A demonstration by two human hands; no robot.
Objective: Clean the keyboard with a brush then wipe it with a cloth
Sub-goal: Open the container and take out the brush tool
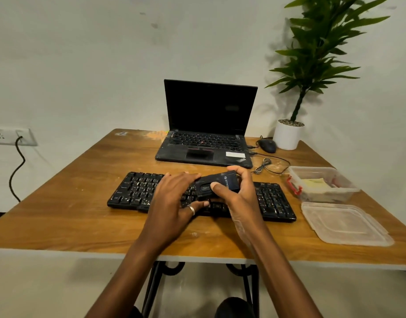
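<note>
A black keyboard (138, 191) speckled with pale dust lies on the wooden table (71, 214) in front of me. Above its middle I hold a black, boxy cleaning brush tool (217, 184) with a dark blue label. My right hand (238, 196) grips the tool, thumb on its near face and fingers curled over the far end. My left hand (174, 198), with a ring on one finger, holds the tool's left end between its fingertips and thumb. No bristles show. A folded yellowish cloth (314, 182) lies in an open plastic box at the right.
An open black laptop (206, 134) stands behind the keyboard. A mouse (267, 145) with its coiled cable and a potted plant (288, 134) are at the back right. The plastic box (323, 196) and its loose lid (344, 223) sit at the right edge.
</note>
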